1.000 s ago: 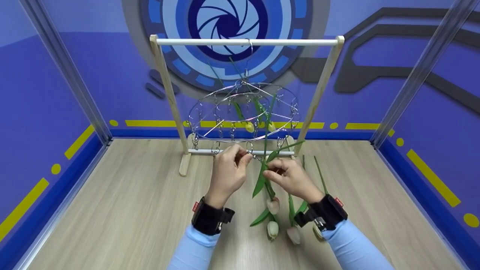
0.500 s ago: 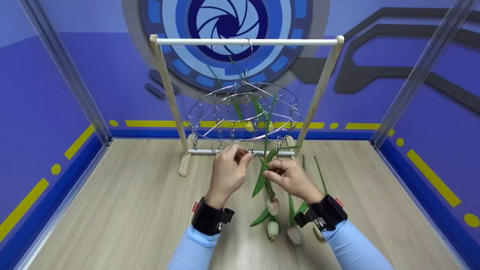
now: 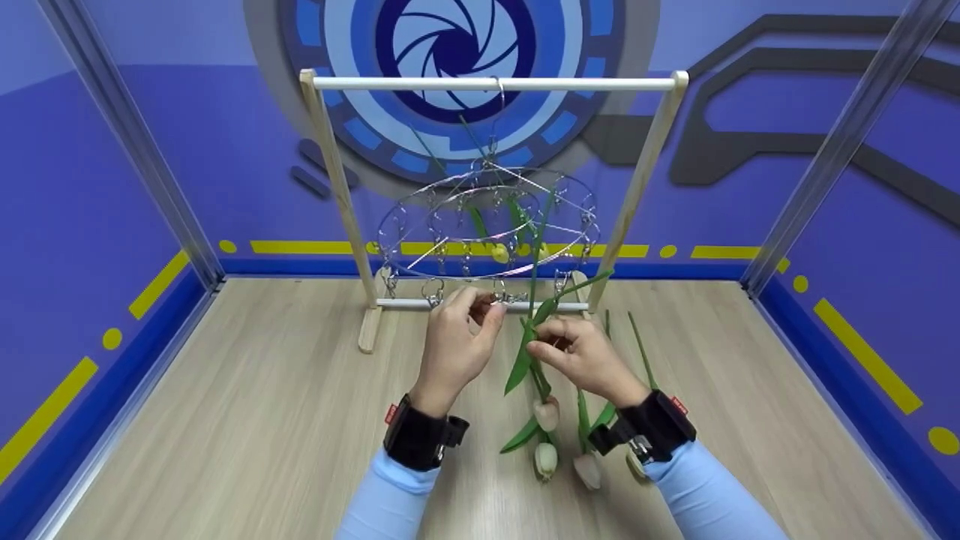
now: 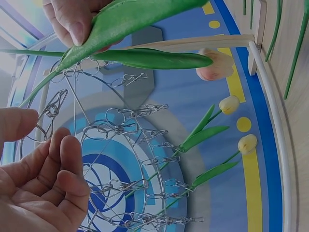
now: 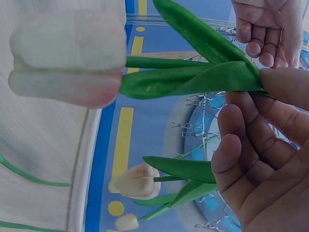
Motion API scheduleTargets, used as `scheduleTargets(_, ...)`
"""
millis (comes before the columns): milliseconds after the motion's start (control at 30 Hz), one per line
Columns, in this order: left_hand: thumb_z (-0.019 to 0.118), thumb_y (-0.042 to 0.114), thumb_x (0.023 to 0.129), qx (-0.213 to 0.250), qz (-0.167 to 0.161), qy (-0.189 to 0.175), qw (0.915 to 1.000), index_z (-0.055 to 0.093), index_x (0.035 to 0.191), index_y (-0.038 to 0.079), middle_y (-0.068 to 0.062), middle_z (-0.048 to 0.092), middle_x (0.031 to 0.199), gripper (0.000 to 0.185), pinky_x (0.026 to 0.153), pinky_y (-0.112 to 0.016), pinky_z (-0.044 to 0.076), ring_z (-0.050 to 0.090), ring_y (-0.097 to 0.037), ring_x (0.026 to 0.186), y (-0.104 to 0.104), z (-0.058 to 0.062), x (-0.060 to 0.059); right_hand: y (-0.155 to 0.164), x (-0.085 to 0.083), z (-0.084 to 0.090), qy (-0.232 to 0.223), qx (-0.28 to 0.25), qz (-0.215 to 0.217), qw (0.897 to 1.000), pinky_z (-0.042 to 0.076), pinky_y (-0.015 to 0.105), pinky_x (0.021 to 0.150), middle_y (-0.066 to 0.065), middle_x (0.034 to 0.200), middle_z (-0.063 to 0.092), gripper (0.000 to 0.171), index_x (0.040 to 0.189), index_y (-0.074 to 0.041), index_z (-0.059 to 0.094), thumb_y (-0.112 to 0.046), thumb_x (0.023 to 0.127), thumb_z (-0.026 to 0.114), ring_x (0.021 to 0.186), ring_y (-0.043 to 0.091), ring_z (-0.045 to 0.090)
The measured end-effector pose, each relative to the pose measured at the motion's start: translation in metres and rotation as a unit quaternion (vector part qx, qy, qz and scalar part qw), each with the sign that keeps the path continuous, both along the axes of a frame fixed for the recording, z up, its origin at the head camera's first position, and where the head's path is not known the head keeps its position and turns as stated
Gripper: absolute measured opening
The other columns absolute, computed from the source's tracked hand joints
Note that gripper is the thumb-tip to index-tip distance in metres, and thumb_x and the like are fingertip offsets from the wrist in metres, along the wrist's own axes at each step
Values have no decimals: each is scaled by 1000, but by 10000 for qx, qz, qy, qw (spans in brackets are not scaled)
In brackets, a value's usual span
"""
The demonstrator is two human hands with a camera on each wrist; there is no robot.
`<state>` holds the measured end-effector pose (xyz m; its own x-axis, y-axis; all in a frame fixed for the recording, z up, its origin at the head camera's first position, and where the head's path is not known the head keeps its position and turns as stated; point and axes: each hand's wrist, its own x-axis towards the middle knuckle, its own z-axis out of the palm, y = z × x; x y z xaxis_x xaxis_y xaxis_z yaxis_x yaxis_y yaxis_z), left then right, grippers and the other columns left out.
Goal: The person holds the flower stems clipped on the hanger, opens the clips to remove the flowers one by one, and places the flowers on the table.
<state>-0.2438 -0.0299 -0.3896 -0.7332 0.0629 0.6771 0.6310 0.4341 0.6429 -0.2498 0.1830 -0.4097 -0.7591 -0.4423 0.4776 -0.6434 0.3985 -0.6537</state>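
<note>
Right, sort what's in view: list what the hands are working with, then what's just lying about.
In hand:
left hand pinching a clip on the round wire hanger
right hand holding a tulip

Lying about:
tulips on the table
wooden rack

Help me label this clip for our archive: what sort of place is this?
Probably a staged recording booth, not a home: blue walls with a printed aperture emblem, metal corner posts, and a bare wood-look floor. On it stands a small wooden rack with a round clip hanger and tulips.
</note>
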Motion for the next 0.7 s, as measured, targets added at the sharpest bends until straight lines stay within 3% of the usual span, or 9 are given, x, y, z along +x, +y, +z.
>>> scheduleTargets(233, 68, 8, 97, 138, -76, 24, 9999, 70, 104, 0, -8, 66, 91, 11, 73, -30, 53, 63, -18, 81, 0, 0, -2, 0, 0, 1, 168, -94, 58, 9998, 35, 22, 60, -3, 75, 52, 11, 86, -10, 69, -6, 96, 72, 64, 5, 43)
scheduleTargets(700, 67, 11, 100, 87, 24, 99, 9999, 69, 115, 2, -7, 67, 95, 18, 68, -27, 48, 64, -17, 83, -2, 2, 1, 2, 0, 3, 329, -180, 221, 9991, 37, 21, 57, 1, 77, 56, 5, 92, -6, 72, -2, 96, 71, 63, 4, 44)
